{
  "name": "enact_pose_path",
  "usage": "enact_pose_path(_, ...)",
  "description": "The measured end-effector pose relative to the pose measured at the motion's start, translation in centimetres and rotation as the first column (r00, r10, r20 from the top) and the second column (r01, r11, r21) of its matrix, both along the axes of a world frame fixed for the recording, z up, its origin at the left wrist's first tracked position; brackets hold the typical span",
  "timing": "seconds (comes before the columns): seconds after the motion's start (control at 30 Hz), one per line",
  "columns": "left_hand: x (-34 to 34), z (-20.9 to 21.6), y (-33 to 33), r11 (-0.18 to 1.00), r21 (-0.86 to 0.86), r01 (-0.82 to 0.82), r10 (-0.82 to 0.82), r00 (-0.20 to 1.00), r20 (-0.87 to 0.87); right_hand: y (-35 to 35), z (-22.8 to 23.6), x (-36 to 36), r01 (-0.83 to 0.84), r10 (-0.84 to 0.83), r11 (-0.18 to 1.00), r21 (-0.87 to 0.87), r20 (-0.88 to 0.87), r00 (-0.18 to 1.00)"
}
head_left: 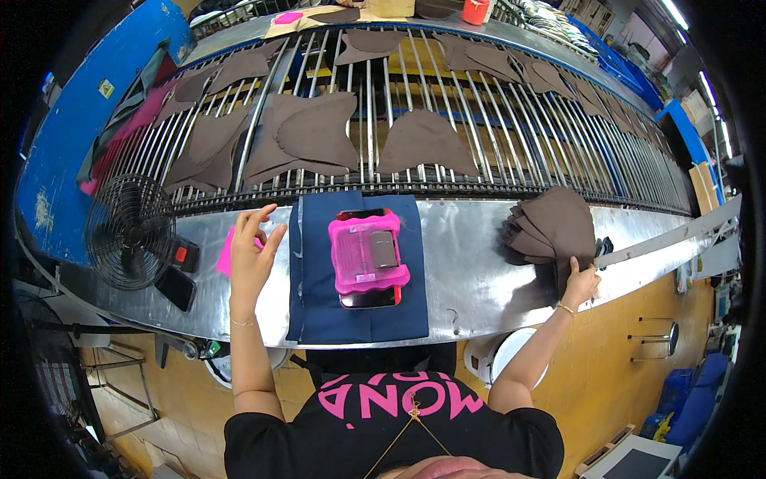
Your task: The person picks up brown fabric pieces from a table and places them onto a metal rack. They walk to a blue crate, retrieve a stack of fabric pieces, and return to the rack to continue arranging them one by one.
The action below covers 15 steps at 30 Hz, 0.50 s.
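Observation:
My left hand (254,246) is raised over the metal table with its fingers spread, holding nothing. Beneath it lies a bright pink flat piece (226,251), partly covered by the hand. At the right, my right hand (581,283) grips the near end of a fanned stack of dark brown fabric pieces (558,227), thumb on top. Between the hands, a pink scalloped frame (345,267) with a see-through middle and a small brown patch (384,249) rests on a red-edged black slab (375,299). Under these is a folded dark blue cloth (319,315).
Beyond the table runs a conveyor of metal rods (371,120), carrying several brown fabric pieces (315,132). A black fan (132,231) and a dark phone-like slab (175,289) sit at the left. A pale bar (670,231) crosses the right end. White buckets (515,351) stand below.

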State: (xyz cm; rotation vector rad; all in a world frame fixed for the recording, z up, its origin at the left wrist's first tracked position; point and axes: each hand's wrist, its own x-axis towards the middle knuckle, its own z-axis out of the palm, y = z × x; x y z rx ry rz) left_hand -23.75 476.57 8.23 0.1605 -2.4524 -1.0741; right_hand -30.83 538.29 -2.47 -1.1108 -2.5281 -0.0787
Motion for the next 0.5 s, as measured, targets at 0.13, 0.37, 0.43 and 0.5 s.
enact_pose_path(0.13,0.9,0.0,-0.4,0.999,0.0,-0.041,0.041,0.998,0.048,0.8,0.8,-0.1,0.023,-0.026,0.986,-0.163,-0.015,1.0)
enact_pose_path(0.37,0.9,-0.4,-0.4,0.999,0.027,-0.018,0.017,0.999,0.03,0.7,2.1,1.0,-0.043,0.013,0.966,-0.256,-0.118,0.993)
enact_pose_path(0.43,0.8,-0.5,-0.4,0.999,0.04,-0.013,0.012,0.999,0.033,0.7,1.6,1.3,-0.106,0.056,0.937,-0.334,-0.159,0.986)
enact_pose_path(0.5,0.6,-0.5,-0.3,0.999,0.046,0.003,-0.004,0.999,0.034,0.8,0.9,1.5,-0.116,0.064,0.93,-0.35,-0.156,0.986)
